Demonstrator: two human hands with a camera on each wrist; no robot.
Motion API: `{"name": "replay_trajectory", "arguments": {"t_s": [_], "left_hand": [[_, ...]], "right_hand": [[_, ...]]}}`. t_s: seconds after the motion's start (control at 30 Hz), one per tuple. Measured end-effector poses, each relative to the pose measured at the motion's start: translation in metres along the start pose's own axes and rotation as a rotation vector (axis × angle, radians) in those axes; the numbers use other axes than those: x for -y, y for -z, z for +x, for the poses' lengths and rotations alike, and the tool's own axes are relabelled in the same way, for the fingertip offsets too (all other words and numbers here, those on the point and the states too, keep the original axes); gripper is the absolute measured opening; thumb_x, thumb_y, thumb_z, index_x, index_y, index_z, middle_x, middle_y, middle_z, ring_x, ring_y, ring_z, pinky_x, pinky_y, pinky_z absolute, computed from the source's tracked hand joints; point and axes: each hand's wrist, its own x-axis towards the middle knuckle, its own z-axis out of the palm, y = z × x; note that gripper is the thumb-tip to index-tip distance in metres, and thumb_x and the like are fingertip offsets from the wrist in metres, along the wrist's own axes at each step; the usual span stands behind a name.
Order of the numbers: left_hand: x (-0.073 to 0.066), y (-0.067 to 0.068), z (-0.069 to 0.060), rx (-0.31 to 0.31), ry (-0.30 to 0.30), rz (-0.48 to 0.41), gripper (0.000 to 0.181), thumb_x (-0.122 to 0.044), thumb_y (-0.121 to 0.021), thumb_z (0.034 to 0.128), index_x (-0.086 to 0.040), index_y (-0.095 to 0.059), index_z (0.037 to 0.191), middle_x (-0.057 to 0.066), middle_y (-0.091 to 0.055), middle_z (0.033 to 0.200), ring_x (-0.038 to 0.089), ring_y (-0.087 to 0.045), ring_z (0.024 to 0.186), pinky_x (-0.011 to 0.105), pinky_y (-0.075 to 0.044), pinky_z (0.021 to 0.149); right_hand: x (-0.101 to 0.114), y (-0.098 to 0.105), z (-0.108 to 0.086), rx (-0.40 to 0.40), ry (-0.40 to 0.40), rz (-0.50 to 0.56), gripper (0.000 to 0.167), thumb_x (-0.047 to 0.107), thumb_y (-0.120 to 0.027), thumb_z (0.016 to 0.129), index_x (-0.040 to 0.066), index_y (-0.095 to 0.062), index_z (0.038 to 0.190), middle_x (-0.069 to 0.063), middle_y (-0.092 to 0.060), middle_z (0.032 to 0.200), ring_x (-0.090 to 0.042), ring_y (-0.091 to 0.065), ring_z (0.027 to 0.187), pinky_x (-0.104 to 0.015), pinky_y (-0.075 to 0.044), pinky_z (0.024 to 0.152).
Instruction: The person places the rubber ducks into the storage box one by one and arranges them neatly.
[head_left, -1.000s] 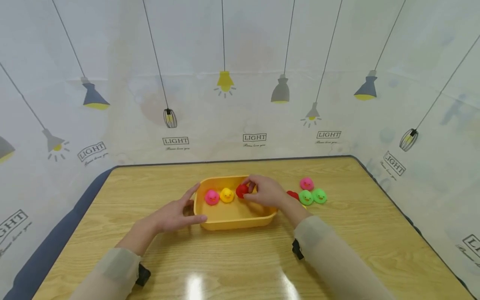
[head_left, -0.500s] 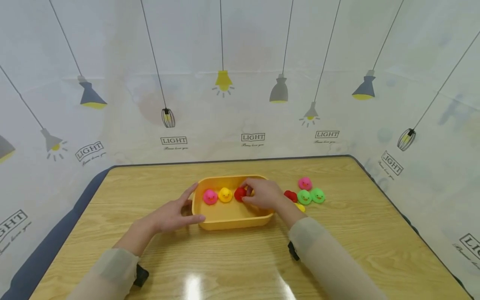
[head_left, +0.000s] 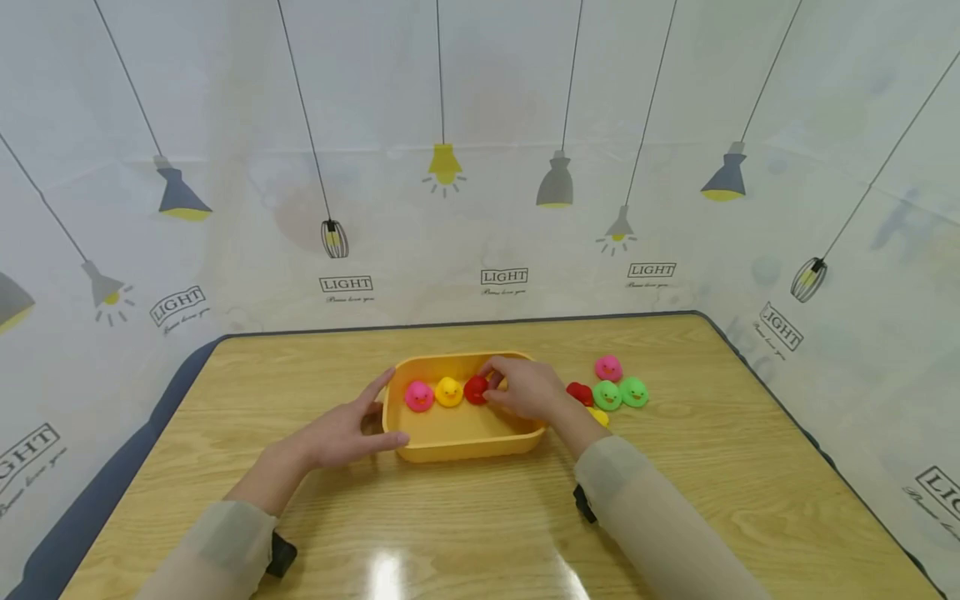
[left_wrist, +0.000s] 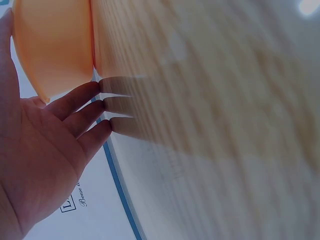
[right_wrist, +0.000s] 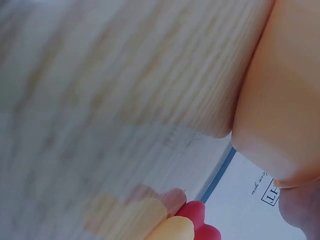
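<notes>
An orange-yellow tray (head_left: 470,451) lies on the wooden table, holding a pink duck (head_left: 419,397), a yellow duck (head_left: 449,392) and a red duck (head_left: 475,390) in a row. My left hand (head_left: 347,432) rests against the tray's left end, thumb on the near rim and index finger at the far corner; the left wrist view has this hand (left_wrist: 47,155) with spread, fairly straight fingers beside the tray wall (left_wrist: 57,45). Over the tray's right part, my right hand (head_left: 531,390) pinches the red duck between thumb and fingers. In the right wrist view only a bit of this hand (right_wrist: 299,207) shows.
Right of the tray on the table (head_left: 697,467) sit a second red duck (head_left: 580,393), a partly hidden yellow duck (head_left: 598,416), two green ducks (head_left: 607,396) (head_left: 634,392) and a pink duck (head_left: 608,367). A lamp-patterned sheet (head_left: 405,242) surrounds the table's far and side edges.
The red duck in my right hand has shifted slightly left, closer to the yellow duck, and its beak now faces me. My left hand has kept its place on the tray.
</notes>
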Motion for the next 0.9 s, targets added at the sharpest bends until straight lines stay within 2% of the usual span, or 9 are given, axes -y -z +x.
{"name": "replay_trajectory", "arguments": {"t_s": [0.47, 0.9], "left_hand": [[-0.0015, 0.0002, -0.001, 0.005, 0.012, -0.007, 0.115, -0.076, -0.072, 0.0932, -0.047, 0.003, 0.175, 0.025, -0.049, 0.168, 0.052, -0.049, 0.152, 0.075, -0.035, 0.126], [0.0001, -0.0011, 0.0005, -0.004, 0.013, -0.006, 0.113, -0.074, -0.072, 0.0943, -0.048, 0.003, 0.175, 0.025, -0.049, 0.168, 0.051, -0.05, 0.152, 0.074, -0.036, 0.125]], "right_hand": [[0.0026, 0.0015, -0.0023, -0.013, 0.007, 0.009, 0.027, 0.031, -0.078, 0.104, 0.026, -0.073, 0.129, 0.01, -0.079, 0.11, -0.013, -0.066, 0.093, -0.039, -0.054, 0.096], [0.0004, -0.0001, -0.0006, -0.016, 0.001, 0.03, 0.027, 0.031, -0.078, 0.104, 0.026, -0.073, 0.129, 0.011, -0.077, 0.109, -0.012, -0.064, 0.092, -0.038, -0.055, 0.095]]}}
